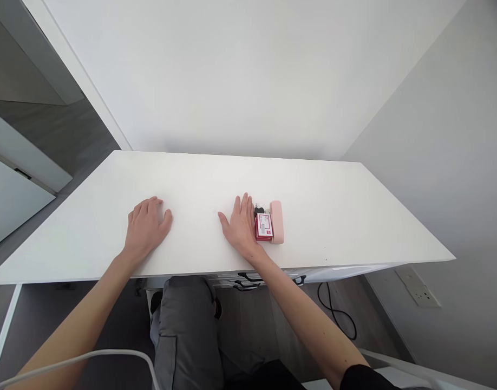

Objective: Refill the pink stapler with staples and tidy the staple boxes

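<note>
My left hand (146, 226) rests on the white desk (200, 179) with nothing in it, thumb apart from the slightly curled fingers. Near the middle of the desk, my right hand (241, 226) is held with fingers stretched and thumb spread. Its outer edge lies against a small red box (264, 226) with a white label. Right of that box, close beside it, is a long pink case (276, 222) with rounded ends. A small black item (259, 210), perhaps keys, shows behind the box and is partly hidden.
A white wall (240, 76) stands behind the desk and a grey wall (447, 135) at the right, with a socket (418, 287) low down. Drawers with black handles (248, 281) sit under the front edge. A black cable (333, 311) lies on the floor; a white cable (110, 352) crosses my left forearm.
</note>
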Available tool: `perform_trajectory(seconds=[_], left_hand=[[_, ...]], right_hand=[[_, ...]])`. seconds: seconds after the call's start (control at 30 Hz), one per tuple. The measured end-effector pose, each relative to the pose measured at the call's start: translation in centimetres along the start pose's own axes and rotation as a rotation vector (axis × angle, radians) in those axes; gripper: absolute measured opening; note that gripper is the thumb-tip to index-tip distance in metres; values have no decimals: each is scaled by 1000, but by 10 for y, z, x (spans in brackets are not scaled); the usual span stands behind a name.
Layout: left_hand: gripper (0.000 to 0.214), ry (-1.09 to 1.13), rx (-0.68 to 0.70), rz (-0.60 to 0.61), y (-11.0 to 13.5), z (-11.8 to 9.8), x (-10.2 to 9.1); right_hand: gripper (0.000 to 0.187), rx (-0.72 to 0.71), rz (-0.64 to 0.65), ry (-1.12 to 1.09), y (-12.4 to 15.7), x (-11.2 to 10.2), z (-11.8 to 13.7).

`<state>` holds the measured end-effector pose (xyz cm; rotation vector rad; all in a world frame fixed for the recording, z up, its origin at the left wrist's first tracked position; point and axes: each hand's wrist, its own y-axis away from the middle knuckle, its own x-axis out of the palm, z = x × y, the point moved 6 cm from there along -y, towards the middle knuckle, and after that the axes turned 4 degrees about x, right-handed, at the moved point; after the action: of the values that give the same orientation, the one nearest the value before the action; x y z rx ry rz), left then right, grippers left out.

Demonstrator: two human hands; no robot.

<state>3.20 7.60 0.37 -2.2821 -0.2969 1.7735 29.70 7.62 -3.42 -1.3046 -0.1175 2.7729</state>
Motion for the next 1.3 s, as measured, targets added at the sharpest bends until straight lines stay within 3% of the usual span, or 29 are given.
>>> perform_trajectory(seconds=[0.23,0.5,0.73,0.97,1.3], left_hand=[[59,3,-18,18,0,-2,-3],[59,-2,-23,27,-1,-4,-4],[62,-17,-32,37,-3,-3,-3],[62,-19,-33,45,-3,-6,-4],[64,-11,-34,47,-3,-8,-5]], right_hand=[[82,12,-19,70,-11,-22,-25],[78,16,-84,135,-38,-66,-96],[81,64,-135,144,-35,-99,-146],[80,81,-149,151,-27,-115,-164],[77,72,-142,114,-24,-124,-168]])
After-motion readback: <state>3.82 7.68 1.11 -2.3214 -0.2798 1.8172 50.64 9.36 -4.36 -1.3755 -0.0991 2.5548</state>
